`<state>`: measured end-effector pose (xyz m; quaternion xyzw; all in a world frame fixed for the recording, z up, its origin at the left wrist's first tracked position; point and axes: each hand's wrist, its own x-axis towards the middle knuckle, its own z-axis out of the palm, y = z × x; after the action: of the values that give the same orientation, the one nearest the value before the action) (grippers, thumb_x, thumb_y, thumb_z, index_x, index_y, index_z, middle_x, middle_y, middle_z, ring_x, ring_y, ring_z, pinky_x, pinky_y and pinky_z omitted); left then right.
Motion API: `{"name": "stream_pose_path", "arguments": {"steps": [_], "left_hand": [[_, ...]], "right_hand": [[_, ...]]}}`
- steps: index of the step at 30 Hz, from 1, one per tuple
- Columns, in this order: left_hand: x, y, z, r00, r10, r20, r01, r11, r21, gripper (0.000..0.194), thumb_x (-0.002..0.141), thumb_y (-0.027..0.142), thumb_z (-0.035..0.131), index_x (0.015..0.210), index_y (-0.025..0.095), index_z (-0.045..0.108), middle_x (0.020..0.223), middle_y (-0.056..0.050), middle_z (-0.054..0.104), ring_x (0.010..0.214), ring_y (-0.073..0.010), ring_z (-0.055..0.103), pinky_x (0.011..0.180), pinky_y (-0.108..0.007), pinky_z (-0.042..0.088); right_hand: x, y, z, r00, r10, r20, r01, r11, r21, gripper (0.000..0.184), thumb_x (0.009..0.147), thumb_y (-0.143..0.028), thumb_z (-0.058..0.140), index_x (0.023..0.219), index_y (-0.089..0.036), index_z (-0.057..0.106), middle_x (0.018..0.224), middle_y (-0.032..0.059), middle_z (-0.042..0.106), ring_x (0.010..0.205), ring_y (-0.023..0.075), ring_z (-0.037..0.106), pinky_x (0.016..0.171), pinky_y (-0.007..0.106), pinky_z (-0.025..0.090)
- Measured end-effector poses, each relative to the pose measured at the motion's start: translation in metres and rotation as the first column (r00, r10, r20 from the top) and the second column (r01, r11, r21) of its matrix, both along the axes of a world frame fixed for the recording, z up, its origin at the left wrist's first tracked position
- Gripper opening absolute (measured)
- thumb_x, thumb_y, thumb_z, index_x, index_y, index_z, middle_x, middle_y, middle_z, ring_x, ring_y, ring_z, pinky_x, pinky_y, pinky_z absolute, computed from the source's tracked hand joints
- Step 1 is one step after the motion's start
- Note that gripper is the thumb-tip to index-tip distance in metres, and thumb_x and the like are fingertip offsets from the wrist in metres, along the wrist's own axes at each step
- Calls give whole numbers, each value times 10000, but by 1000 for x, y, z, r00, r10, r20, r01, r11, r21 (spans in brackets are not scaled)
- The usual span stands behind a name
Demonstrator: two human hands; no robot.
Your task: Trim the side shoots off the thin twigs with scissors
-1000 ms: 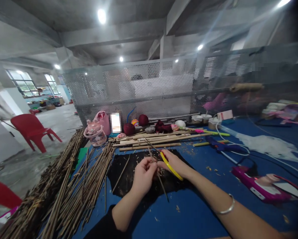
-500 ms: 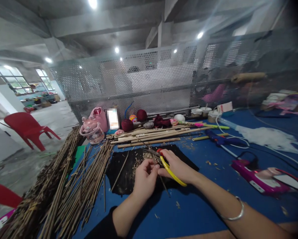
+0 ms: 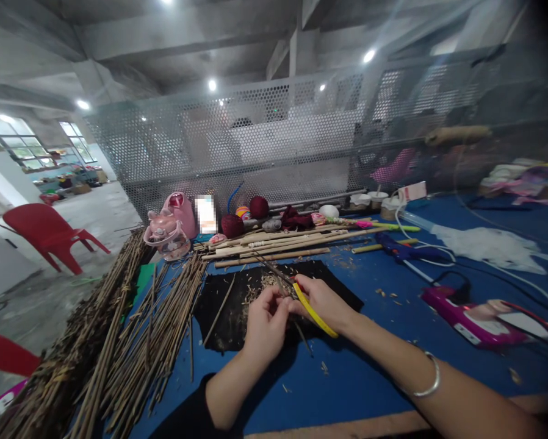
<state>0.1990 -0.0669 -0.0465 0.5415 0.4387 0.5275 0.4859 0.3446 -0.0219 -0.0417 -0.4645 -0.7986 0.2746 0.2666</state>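
Twig (image 3: 304,339) sits over the near part of the black cloth (image 3: 230,329), slanting down toward the near edge from between the two hands. The left hand (image 3: 263,326) has its grip closed on the twig, thumb and fingertips pinched together; the fingers hide part of it. The right hand (image 3: 322,302) grasps the yellow-handled cutters (image 3: 310,310), their dark blades pointing toward the far edge of the black cloth; whether the blades touch the twig I cannot tell. The right fingertips meet the left ones, and a silver bracelet (image 3: 432,378) circles the right wrist. Pale chips (image 3: 251,299) are scattered on the black cloth around the hands, and a single stick (image 3: 221,310) lies across its left part. Left of the black cloth, loose sticks (image 3: 164,323) are spread on the blue desk (image 3: 342,384), with a thicker bundle (image 3: 91,311) farther left. Beyond the black cloth's far edge lie pale poles (image 3: 278,256), then dark red yarn balls (image 3: 232,225), with a pink container (image 3: 185,216) to their left. Right of the black cloth are a blue glue gun (image 3: 395,247) and, nearer, a magenta box (image 3: 452,317).
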Motion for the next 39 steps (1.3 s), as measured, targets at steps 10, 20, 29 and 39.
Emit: {"name": "stream_pose_path", "arguments": {"steps": [10, 20, 29, 39], "left_hand": [[-1, 2, -1, 999, 32, -25, -30, 998, 51, 197, 757, 333, 524, 831, 155, 567, 636, 5, 513, 518, -87, 439, 453, -181, 365], [-2, 4, -8, 997, 64, -36, -63, 997, 39, 233, 750, 362, 540, 836, 148, 574, 664, -10, 543, 555, -100, 475, 492, -190, 388], [-3, 4, -4, 998, 50, -47, -48, 997, 53, 211, 763, 344, 526, 842, 162, 597, 714, -17, 586, 548, -95, 473, 510, -191, 385], [-4, 4, -3, 998, 56, -16, -56, 998, 29, 243, 756, 357, 528, 891, 166, 594, 699, -13, 579, 515, -90, 461, 448, -180, 358]], "right_hand": [[2, -1, 8, 990, -33, 139, 17, 994, 111, 416, 681, -518, 576, 919, -195, 467, 733, 17, 564, 605, 141, 490, 525, 216, 318], [4, 0, 8, 993, 52, 104, -66, 988, 139, 521, 628, -490, 639, 1002, -175, 457, 953, 88, 544, 865, 224, 496, 736, 314, 379], [2, -2, 8, 987, -22, 158, 9, 996, 87, 420, 665, -542, 583, 877, -196, 474, 654, -5, 532, 538, 120, 435, 502, 216, 314], [3, 4, 1, 990, -83, 115, 73, 993, 88, 430, 638, -586, 579, 795, -187, 546, 593, -11, 532, 503, 104, 418, 460, 199, 284]]}}
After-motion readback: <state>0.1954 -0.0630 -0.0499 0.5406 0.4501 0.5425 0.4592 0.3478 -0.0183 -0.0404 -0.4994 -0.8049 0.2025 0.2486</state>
